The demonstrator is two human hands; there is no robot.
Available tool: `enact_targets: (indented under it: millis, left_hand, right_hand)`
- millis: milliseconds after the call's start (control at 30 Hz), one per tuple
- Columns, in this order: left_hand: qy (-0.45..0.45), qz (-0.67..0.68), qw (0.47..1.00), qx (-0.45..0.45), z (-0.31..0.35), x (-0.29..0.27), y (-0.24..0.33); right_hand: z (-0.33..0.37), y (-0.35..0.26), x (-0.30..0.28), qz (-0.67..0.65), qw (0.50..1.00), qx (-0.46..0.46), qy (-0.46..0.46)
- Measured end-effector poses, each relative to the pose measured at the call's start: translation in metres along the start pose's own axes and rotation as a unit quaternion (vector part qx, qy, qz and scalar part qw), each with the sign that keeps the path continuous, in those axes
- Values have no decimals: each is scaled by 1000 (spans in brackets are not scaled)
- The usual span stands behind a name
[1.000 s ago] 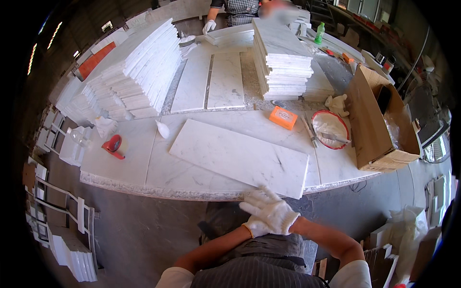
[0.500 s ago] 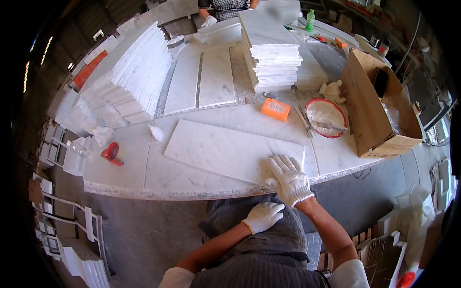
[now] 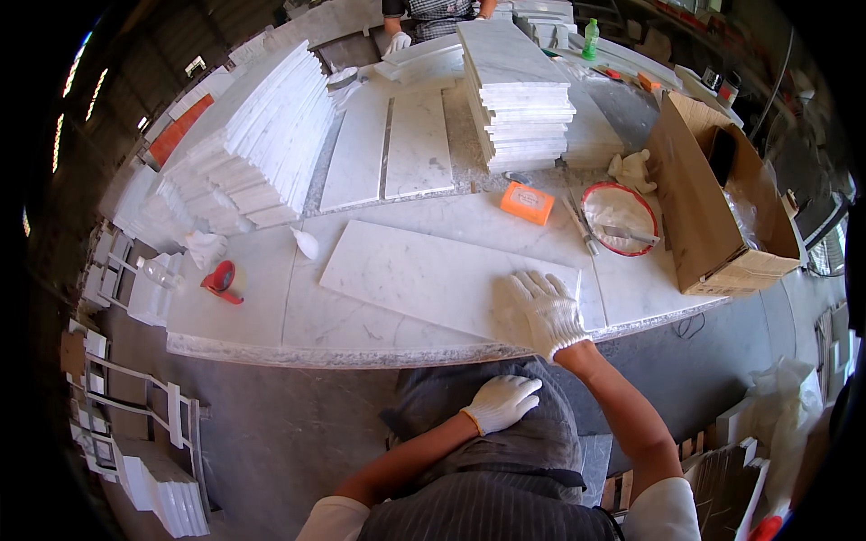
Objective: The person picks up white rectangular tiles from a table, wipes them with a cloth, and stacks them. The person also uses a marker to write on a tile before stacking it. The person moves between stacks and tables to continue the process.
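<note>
A: Which feature is largest?
B: The surface (image 3: 316, 329), of pale veined panels with a rough, granular front edge. Farther back stand 2 piles of thin slabs, the left stack (image 3: 253, 135) and the right stack (image 3: 516, 68), both with uneven, stepped sides.

A: What follows in size?
B: The cardboard box (image 3: 683, 207), brown and topless, at right; then the marble slab (image 3: 415, 275), a smooth, flat, white rectangle with faint grey veining. It lies askew at front centre, its near right corner partly covered.

A: How far along is the work?
B: Apparently partway: the slab is laid down singly, apart from both stacks, with 1 hand upon it. What remains cannot be read from this view.

A: How are the hands placed?
B: The right hand (image 3: 546, 311), in knitted white fabric, lies palm down on the slab's right end, fingers extended, grasping nothing. The left hand (image 3: 503, 403), similarly gloved, rests on the lap, fingers loosely extended; nothing shows in it.

A: And the smallest items?
B: The red-rimmed bowl (image 3: 616, 184), containing white, paste-like matter; the orange carton (image 3: 528, 204); the white teardrop-shaped bulb (image 3: 305, 243).
</note>
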State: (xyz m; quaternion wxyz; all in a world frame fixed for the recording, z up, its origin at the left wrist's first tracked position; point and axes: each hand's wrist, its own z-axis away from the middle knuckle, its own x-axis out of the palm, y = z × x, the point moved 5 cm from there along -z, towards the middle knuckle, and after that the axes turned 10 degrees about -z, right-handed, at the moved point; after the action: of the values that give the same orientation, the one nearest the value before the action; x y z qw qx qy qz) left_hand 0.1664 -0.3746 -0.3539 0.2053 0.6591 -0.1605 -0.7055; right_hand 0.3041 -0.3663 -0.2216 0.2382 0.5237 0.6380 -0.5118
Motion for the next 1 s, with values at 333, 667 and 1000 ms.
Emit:
enact_targets:
  millis: [333,667,1000]
  left_hand:
    - [-43,-24,999,-14,9,-9,-8]
    - [152,60,971,-174,81,-162,-47]
    - [342,-337,827,-292,87,-220,-167]
  right_hand:
    - [80,-46,-40,-227,943,110,-216]
    - [148,-38,0,-475,804,354,44]
    - [146,3,1,-386,828,344,219]
